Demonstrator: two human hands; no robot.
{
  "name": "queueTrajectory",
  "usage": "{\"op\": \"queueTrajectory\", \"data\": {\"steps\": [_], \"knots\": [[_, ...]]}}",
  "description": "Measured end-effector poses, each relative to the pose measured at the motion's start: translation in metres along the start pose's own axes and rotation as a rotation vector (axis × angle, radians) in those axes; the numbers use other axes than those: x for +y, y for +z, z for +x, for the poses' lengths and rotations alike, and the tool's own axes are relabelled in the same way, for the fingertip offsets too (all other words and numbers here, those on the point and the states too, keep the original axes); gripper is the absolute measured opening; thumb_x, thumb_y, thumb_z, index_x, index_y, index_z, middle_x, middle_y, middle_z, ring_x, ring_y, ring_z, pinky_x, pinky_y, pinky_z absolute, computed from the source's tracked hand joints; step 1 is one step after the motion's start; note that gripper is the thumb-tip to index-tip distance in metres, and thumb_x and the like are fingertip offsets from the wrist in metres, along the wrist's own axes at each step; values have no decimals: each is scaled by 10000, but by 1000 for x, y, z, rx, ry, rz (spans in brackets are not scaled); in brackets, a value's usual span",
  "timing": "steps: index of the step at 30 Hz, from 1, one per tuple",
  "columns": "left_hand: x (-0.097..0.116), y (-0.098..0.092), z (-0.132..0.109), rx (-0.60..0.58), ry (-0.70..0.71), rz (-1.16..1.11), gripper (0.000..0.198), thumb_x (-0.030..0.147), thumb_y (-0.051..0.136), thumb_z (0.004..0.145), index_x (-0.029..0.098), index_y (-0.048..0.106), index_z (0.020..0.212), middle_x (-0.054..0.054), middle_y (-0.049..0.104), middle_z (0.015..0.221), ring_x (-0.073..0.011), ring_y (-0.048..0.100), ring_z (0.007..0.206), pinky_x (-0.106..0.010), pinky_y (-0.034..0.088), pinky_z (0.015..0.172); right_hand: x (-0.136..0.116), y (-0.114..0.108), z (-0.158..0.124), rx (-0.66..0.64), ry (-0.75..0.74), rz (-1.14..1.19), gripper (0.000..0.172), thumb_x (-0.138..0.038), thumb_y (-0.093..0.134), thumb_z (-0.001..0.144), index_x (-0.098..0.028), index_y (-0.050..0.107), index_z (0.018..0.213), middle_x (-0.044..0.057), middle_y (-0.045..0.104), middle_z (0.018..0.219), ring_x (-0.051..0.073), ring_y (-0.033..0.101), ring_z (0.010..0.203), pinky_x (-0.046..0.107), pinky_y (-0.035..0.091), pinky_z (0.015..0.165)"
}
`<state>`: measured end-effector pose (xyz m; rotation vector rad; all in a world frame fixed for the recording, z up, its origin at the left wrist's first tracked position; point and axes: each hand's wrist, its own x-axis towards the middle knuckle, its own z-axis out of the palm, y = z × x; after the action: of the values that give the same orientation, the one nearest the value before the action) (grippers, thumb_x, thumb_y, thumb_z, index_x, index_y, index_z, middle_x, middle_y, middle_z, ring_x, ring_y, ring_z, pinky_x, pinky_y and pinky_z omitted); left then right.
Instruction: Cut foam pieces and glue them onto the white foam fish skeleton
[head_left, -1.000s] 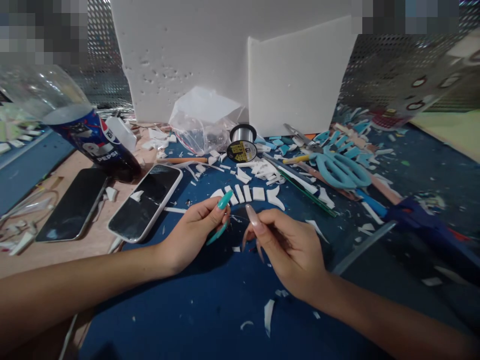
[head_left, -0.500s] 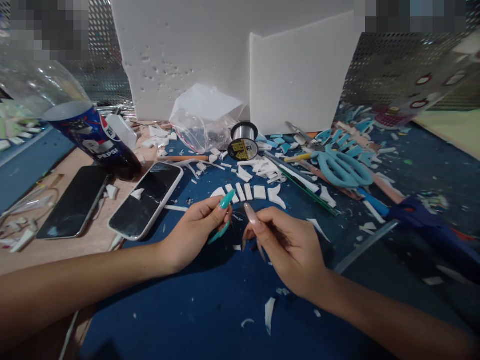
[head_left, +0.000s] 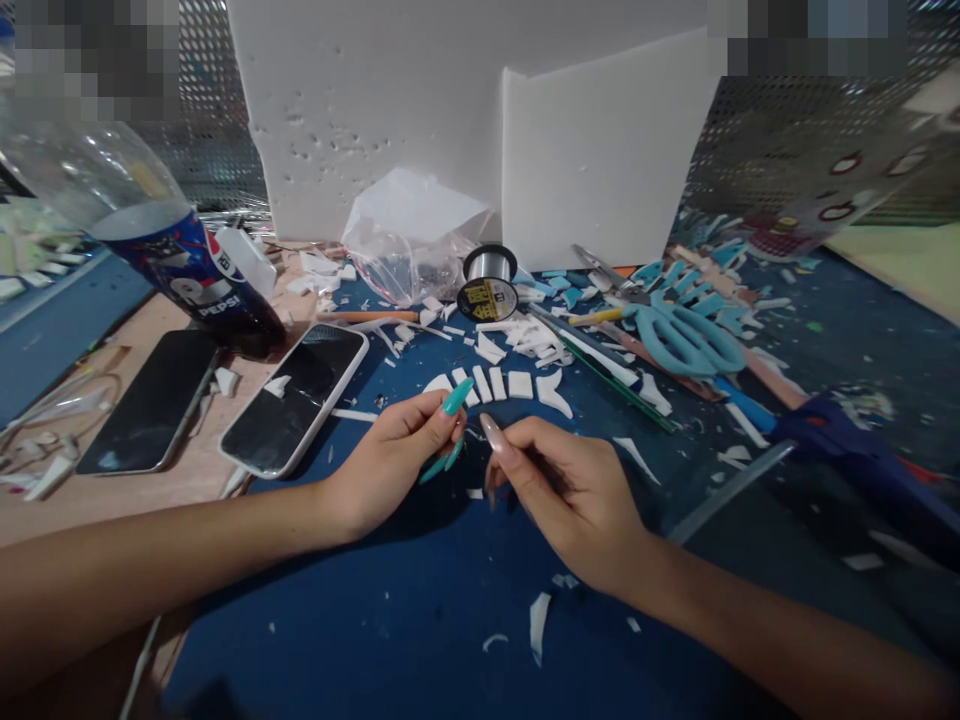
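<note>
My left hand (head_left: pixel 409 440), with long turquoise nails, is closed in a pinch at the centre. Whatever lies between its fingertips is too small or hidden to name. Just to its right, my right hand (head_left: pixel 559 480) also pinches, thumb against fingers; a thin, faint line shows between the two hands, which do not touch. Beyond them, several white foam pieces (head_left: pixel 520 385) form a curved row on the blue mat (head_left: pixel 390 620), with a tail-shaped piece (head_left: pixel 553 392) at its right end. A spool of clear line (head_left: pixel 489 284) stands behind the row.
Two phones (head_left: pixel 296 400) and a Pepsi cup (head_left: pixel 195 275) are at the left. Light-blue scissors (head_left: pixel 690 335), pens and a dark-blue tool (head_left: pixel 862 450) lie at the right. White foam boards (head_left: pixel 600 150) stand at the back. Foam scraps (head_left: pixel 538 628) are scattered about.
My right hand has shifted slightly left, its thumb tip nearer my left hand. The fingers of my right hand are drawn closer together. My left hand has barely moved.
</note>
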<state>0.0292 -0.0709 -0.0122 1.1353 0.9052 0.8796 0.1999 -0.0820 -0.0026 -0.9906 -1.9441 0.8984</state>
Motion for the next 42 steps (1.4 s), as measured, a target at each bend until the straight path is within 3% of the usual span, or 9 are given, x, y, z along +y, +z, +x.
{"op": "queueTrajectory", "data": {"steps": [12,20,24,29,34,38,42], "knots": [[1,0,0,49,27,-3,321,382,477,854,165,423,624,45,344,575,-88,282,529,-221,239,510,1,1,1,-84,45,90,246,-229,443,893,-162,547,681,-18,559,561,60,493,441,177,367,417],[-2,-1,-2,56,78,72,347,434,409,879,172,441,654,41,343,584,-95,290,527,-234,247,507,3,0,4,-95,107,196,250,-249,437,901,-170,531,684,-61,470,487,37,389,358,179,325,380],[2,0,-5,31,194,290,389,465,337,894,176,441,655,30,368,601,-102,321,539,-242,274,517,3,1,4,-80,135,207,251,-269,441,898,-172,523,682,-57,482,506,39,394,371,187,330,394],[7,-4,-5,103,311,644,259,301,431,890,180,417,661,47,381,560,-89,334,514,-223,268,502,5,2,4,-86,118,190,263,-284,420,908,-175,505,684,-47,465,539,57,419,438,207,362,461],[14,-9,-4,165,573,909,228,205,444,884,180,395,662,39,407,596,-85,365,531,-213,275,511,5,1,4,-105,135,195,259,-336,351,928,-181,485,769,-42,388,594,76,362,474,229,325,462],[24,-7,-5,122,692,1037,210,152,423,885,179,395,679,22,413,633,-98,382,578,-215,297,545,-1,-1,5,-167,136,261,263,-390,324,926,-196,501,928,-7,433,726,97,384,563,244,357,527],[29,-4,-8,60,746,1074,179,111,401,887,177,412,721,10,417,667,-107,382,613,-218,312,571,-4,-1,4,-142,155,269,219,-386,376,915,-213,501,868,-28,408,656,106,390,563,248,346,541]]}}
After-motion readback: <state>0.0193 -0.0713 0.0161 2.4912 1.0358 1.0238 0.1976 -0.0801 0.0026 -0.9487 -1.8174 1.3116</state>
